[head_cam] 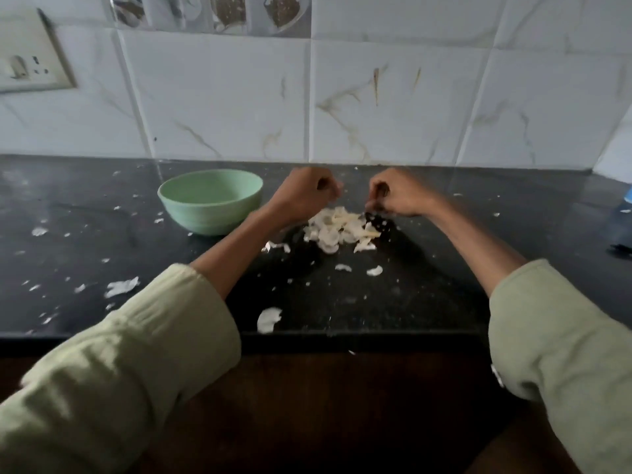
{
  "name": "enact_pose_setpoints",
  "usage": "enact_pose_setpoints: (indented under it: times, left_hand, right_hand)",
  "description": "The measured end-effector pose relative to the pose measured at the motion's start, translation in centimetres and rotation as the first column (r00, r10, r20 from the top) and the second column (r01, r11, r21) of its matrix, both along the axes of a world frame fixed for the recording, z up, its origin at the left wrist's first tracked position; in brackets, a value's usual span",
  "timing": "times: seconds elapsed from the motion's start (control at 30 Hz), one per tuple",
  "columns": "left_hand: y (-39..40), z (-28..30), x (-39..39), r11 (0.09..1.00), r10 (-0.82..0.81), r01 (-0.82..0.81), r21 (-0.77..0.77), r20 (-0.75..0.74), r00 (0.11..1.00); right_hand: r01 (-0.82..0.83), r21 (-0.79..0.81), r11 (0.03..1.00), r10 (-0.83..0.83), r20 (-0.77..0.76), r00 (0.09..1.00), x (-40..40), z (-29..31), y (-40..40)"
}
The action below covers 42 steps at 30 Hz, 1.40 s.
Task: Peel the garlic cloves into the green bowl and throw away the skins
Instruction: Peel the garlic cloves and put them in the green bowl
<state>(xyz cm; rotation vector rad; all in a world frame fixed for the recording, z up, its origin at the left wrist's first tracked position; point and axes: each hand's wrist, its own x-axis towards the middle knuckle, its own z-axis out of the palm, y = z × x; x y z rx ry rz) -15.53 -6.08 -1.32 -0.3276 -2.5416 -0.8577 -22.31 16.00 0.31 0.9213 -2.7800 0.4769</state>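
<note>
A pale green bowl (210,200) stands on the black counter (342,302), left of centre; its contents are hidden by its wall. A pile of white garlic skins (338,230) lies just right of it. My left hand (304,195) hovers over the pile's left edge with its fingers curled, and a pale scrap shows at its fingertips. On the pile's right edge my right hand (398,195) has its fingers curled down into the skins. Both hands are blurred. No whole clove is visible.
Loose skin scraps (121,287) are scattered over the counter, with one larger piece (268,319) near the front edge. A tiled wall closes the back, with a switch plate (30,56) at upper left. A blue object (627,196) sits at the far right edge.
</note>
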Motion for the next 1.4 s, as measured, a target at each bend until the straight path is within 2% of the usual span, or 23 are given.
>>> enact_pose_setpoints:
  times: [0.1, 0.23, 0.33, 0.47, 0.7, 1.13, 1.27, 1.4]
  left_hand:
    - [-0.5, 0.6, 1.6, 1.000, 0.004, -0.005, -0.014, -0.033, 0.999]
    - [-1.2, -0.3, 2.2, 0.999, 0.038, -0.037, 0.015, -0.081, 0.996]
    - [-1.0, -0.9, 1.7, 0.998, 0.066, -0.066, 0.004, -0.092, 0.994]
    - [0.1, -0.6, 1.4, 1.000, -0.017, 0.016, -0.006, -0.143, 0.990]
    - [0.0, -0.8, 0.8, 0.997, -0.021, 0.032, 0.069, -0.155, 0.988]
    - [0.4, -1.0, 0.8, 0.994, -0.023, 0.042, 0.105, -0.170, 0.985]
    - [0.6, -0.8, 1.2, 0.985, -0.042, 0.069, 0.158, -0.163, 0.986]
    - [0.9, -0.8, 1.6, 0.973, -0.055, 0.084, 0.215, -0.136, 0.989]
  right_hand:
    - [-0.004, -0.108, 0.994, 0.001, -0.024, 1.000, 0.5, -0.4, 0.2]
    - [-0.056, -0.309, 0.949, 0.075, 0.049, 0.996, 2.2, 0.0, -0.2]
    - [-0.123, -0.365, 0.923, 0.189, 0.151, 0.970, 3.2, -0.1, -1.0]
    - [-0.141, -0.431, 0.891, 0.260, 0.232, 0.937, 3.0, -0.3, -1.7]
    - [-0.129, -0.569, 0.812, 0.307, 0.228, 0.924, 2.3, 0.3, -1.3]
    - [-0.127, -0.582, 0.803, 0.297, 0.207, 0.932, 2.4, 0.4, -1.2]
    - [-0.127, -0.588, 0.799, 0.296, 0.200, 0.934, 2.5, 0.6, -1.0]
    - [-0.170, -0.578, 0.798, 0.282, 0.110, 0.953, 2.6, 0.5, -1.1]
